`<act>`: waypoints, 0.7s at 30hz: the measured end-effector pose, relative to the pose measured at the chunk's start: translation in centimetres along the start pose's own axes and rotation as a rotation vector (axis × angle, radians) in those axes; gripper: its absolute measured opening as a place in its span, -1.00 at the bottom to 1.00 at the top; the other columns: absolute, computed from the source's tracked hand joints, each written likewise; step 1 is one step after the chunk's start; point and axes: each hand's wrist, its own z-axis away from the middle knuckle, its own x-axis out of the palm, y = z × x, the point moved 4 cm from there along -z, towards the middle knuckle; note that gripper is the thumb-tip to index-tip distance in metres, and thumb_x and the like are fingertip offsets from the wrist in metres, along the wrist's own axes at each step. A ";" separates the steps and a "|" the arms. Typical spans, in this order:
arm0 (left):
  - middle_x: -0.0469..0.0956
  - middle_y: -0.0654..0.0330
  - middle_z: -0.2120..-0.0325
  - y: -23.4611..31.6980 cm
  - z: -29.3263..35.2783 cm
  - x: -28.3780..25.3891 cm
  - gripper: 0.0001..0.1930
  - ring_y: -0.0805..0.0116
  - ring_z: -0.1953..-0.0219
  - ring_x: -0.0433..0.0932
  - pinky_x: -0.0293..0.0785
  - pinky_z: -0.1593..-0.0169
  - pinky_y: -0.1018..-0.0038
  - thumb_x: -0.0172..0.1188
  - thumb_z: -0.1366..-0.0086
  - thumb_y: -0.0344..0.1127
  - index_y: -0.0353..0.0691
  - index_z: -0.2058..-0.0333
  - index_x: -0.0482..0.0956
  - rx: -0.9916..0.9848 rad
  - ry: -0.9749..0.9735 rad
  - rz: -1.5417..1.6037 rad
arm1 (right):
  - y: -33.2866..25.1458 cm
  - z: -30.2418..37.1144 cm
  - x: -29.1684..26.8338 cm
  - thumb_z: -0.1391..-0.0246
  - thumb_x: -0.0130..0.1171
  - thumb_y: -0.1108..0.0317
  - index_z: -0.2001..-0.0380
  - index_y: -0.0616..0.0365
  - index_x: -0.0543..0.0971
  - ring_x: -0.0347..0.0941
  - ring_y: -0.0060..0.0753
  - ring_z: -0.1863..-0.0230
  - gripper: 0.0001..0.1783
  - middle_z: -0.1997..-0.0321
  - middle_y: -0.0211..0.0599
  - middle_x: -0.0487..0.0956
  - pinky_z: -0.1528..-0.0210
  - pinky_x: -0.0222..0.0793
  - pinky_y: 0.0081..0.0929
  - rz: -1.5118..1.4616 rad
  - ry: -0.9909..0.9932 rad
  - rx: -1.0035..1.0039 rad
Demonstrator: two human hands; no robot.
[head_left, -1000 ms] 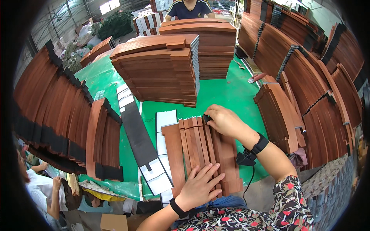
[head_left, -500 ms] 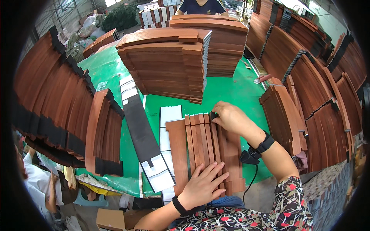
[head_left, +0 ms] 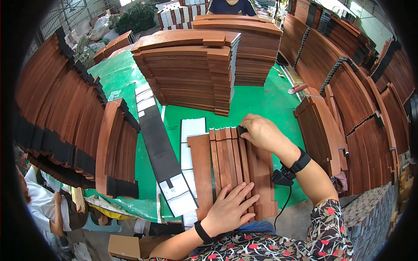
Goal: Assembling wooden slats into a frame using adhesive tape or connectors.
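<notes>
Several narrow reddish-brown wooden slats [head_left: 224, 156] stand side by side on edge in front of me, with wider boards flat on either side. My left hand [head_left: 230, 209] lies across their near ends, palm down and fingers spread. At the far end, my right hand [head_left: 260, 132] pinches a small black piece [head_left: 241, 130] between thumb and fingers. That piece sits against the end of one slat; whether it is stuck on cannot be told. Left of the slats lies a wide board [head_left: 199, 174], and on the right another board [head_left: 263, 182].
A long black strip [head_left: 159, 139] with white backing pieces lies left of the slats, beside a white-backed strip [head_left: 186, 158]. Tall board stacks [head_left: 187, 74] rise behind on the green tabletop [head_left: 252, 102]. More boards line both sides. A brown-handled tool [head_left: 298, 89] lies at the right.
My hands and the slats hold the same places. The person across the table has shifted slightly to the right, and the view has moved a little.
</notes>
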 end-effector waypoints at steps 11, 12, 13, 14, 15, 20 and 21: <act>0.23 0.04 -0.36 0.1 -0.1 0.0 -0.44 0.05 -0.40 0.19 0.06 -0.36 -0.06 0.20 -0.29 0.05 -0.05 -0.20 0.50 -0.003 0.002 -0.003 | -0.4 0.3 0.5 0.09 0.38 0.44 0.24 0.33 0.65 0.56 0.00 0.08 -0.71 0.14 -0.10 0.62 0.04 0.51 -0.18 0.049 0.062 -0.026; 0.23 0.04 -0.36 0.1 -0.1 0.0 -0.44 0.05 -0.40 0.19 0.06 -0.36 -0.06 0.20 -0.29 0.05 -0.05 -0.20 0.50 -0.002 0.003 -0.003 | -0.3 0.3 0.6 0.09 0.38 0.44 0.24 0.33 0.65 0.56 0.00 0.08 -0.71 0.14 -0.10 0.62 0.04 0.51 -0.18 0.051 0.062 -0.026; 0.23 0.04 -0.36 0.0 -0.2 0.0 -0.44 0.05 -0.40 0.19 0.06 -0.36 -0.07 0.21 -0.29 0.04 -0.05 -0.20 0.50 0.000 0.004 -0.003 | -0.2 0.3 0.7 0.08 0.38 0.44 0.24 0.33 0.65 0.56 0.00 0.09 -0.71 0.14 -0.11 0.62 0.04 0.52 -0.18 0.051 0.070 -0.033; 0.23 0.04 -0.36 0.0 -0.2 -0.1 -0.44 0.05 -0.40 0.20 0.06 -0.36 -0.07 0.21 -0.28 0.04 -0.05 -0.20 0.51 0.002 0.006 -0.004 | 0.0 0.2 0.8 0.08 0.38 0.44 0.23 0.33 0.65 0.56 0.00 0.09 -0.70 0.15 -0.11 0.62 0.04 0.52 -0.19 0.051 0.081 -0.040; 0.23 0.04 -0.36 0.0 -0.2 -0.1 -0.44 0.05 -0.40 0.20 0.06 -0.36 -0.07 0.21 -0.28 0.04 -0.05 -0.20 0.51 0.005 0.007 -0.006 | 0.2 0.2 0.9 0.08 0.38 0.44 0.23 0.33 0.65 0.56 0.00 0.09 -0.70 0.15 -0.11 0.62 0.04 0.52 -0.19 0.054 0.083 -0.040; 0.22 0.05 -0.37 0.0 -0.2 -0.1 -0.44 0.05 -0.40 0.18 0.07 -0.35 -0.10 0.22 -0.28 0.03 -0.04 -0.21 0.50 -0.007 -0.007 -0.002 | -0.2 0.5 0.8 0.07 0.33 0.43 0.34 0.28 0.63 0.53 -0.01 0.12 -0.81 0.24 -0.11 0.57 0.12 0.52 -0.17 0.045 0.150 -0.093; 0.22 0.05 -0.37 -0.1 -0.2 -0.1 -0.44 0.05 -0.40 0.18 0.07 -0.35 -0.10 0.22 -0.28 0.03 -0.04 -0.21 0.50 -0.005 -0.004 -0.008 | -0.2 0.4 0.9 0.07 0.33 0.43 0.34 0.28 0.63 0.53 -0.01 0.12 -0.81 0.24 -0.11 0.57 0.12 0.52 -0.17 0.047 0.155 -0.097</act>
